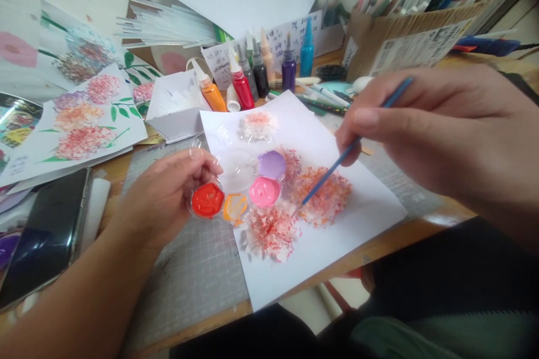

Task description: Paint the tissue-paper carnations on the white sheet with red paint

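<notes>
My left hand (177, 185) grips the edge of a clear plastic paint palette (236, 165), holding it above the paper. Its wells carry red paint (208, 200), orange paint (234, 207), pink paint (264, 192) and lilac paint (272, 164). Between the thumb and fingers of my right hand (404, 129) is a slim blue paintbrush (337, 162), slanting down to the left. Its tip is near a ruffled white-and-red paper flower (272, 230); whether it touches is unclear. An orange-pink flower (324, 196) and a paler one (257, 123) also lie on the white paper (303, 269). Another sits partly behind the palette.
A grey cutting mat (189, 280) lies beneath the paper. Paint bottles, including a red one (242, 87), stand behind it beside a white box (174, 104). At left are a phone (46, 235) and a flower picture (84, 118); a cardboard box of tools (412, 33) stands back right.
</notes>
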A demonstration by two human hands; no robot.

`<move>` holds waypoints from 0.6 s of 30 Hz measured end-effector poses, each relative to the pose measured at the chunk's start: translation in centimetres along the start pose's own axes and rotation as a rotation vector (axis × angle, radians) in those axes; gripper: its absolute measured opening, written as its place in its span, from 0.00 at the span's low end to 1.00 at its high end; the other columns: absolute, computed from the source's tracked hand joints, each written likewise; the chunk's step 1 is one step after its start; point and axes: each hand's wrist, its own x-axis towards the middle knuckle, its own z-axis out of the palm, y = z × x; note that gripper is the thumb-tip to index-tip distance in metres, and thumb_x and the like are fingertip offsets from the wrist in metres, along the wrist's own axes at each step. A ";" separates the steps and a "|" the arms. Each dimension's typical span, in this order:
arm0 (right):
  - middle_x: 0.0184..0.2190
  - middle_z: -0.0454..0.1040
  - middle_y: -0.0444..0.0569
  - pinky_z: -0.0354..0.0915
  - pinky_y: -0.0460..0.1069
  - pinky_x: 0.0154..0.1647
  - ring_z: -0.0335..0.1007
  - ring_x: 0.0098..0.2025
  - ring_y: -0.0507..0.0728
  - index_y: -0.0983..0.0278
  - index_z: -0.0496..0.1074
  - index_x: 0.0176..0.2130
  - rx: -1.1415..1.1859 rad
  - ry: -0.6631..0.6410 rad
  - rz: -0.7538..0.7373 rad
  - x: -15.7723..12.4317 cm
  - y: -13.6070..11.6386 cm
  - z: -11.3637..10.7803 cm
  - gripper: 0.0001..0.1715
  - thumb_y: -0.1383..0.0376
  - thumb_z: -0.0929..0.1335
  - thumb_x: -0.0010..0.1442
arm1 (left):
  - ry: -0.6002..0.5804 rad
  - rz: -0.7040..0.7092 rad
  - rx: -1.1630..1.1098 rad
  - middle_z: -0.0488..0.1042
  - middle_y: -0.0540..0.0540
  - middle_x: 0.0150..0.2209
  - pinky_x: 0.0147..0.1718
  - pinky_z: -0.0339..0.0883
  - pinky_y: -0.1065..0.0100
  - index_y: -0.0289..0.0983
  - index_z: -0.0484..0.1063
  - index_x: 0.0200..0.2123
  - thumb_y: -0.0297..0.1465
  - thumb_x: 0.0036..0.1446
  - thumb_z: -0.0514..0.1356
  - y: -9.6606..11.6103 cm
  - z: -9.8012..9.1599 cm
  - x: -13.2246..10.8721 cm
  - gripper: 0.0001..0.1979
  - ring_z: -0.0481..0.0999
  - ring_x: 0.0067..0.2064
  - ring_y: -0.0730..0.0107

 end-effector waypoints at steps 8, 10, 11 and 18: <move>0.23 0.75 0.38 0.68 0.44 0.29 0.72 0.26 0.47 0.59 0.76 0.27 0.061 -0.033 0.003 -0.2 -0.1 0.2 0.11 0.63 0.69 0.61 | -0.046 0.047 -0.017 0.70 0.52 0.22 0.20 0.61 0.80 0.37 0.75 0.24 0.31 0.54 0.59 -0.2 -0.1 0.1 0.09 0.67 0.23 0.79; 0.22 0.75 0.37 0.67 0.43 0.27 0.71 0.25 0.45 0.59 0.76 0.27 -0.002 -0.031 -0.031 -0.4 -0.2 0.6 0.11 0.62 0.69 0.61 | -0.039 0.045 -0.015 0.70 0.52 0.22 0.20 0.61 0.80 0.37 0.75 0.24 0.30 0.54 0.59 -0.2 0.0 0.1 0.09 0.67 0.23 0.79; 0.23 0.75 0.36 0.67 0.43 0.28 0.71 0.25 0.45 0.59 0.76 0.27 -0.023 -0.010 -0.044 -0.5 -0.3 0.7 0.11 0.61 0.69 0.61 | -0.037 0.048 -0.015 0.70 0.52 0.22 0.20 0.61 0.80 0.37 0.75 0.24 0.30 0.54 0.58 -0.2 0.0 0.1 0.09 0.67 0.23 0.79; 0.24 0.75 0.35 0.68 0.43 0.29 0.74 0.27 0.46 0.55 0.77 0.29 -0.010 0.001 -0.039 -0.7 -0.3 1.0 0.10 0.61 0.68 0.61 | -0.041 0.057 -0.020 0.70 0.52 0.22 0.21 0.60 0.80 0.37 0.75 0.23 0.32 0.55 0.59 -0.1 0.0 -0.1 0.10 0.66 0.23 0.80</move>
